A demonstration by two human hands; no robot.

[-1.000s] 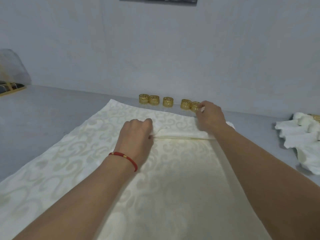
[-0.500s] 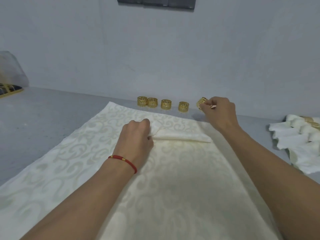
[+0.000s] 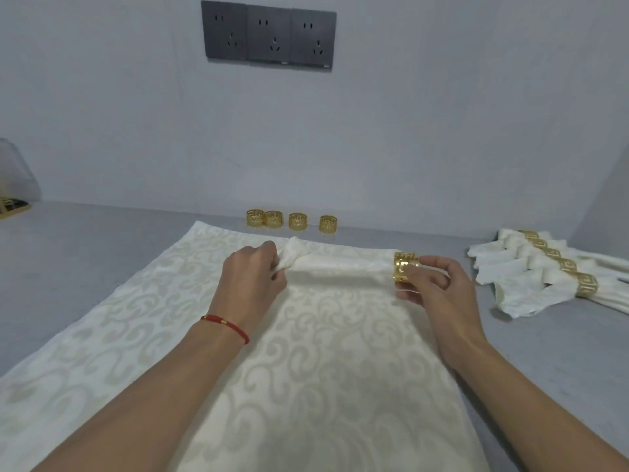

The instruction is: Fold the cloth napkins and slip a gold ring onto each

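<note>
Both hands work one axis: the left hand (image 3: 253, 277) pinches the napkin (image 3: 340, 269) roll's left end, while the right hand (image 3: 434, 284) pinches the ring (image 3: 405, 267) at its right end.

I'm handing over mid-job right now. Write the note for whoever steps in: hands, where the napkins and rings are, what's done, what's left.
Left hand grips the bunched left end of the folded napkin, which lies on the patterned cream cloth.
Right hand pinches a gold ring at the napkin's right end; whether it is on the cloth yet is unclear.
Four spare gold rings stand in a row by the wall.
Done: a pile of ringed napkins lies to the right on the grey table.
Left: slide this ring along the napkin and add it to the pile. No other unfolded napkins are in view.
</note>
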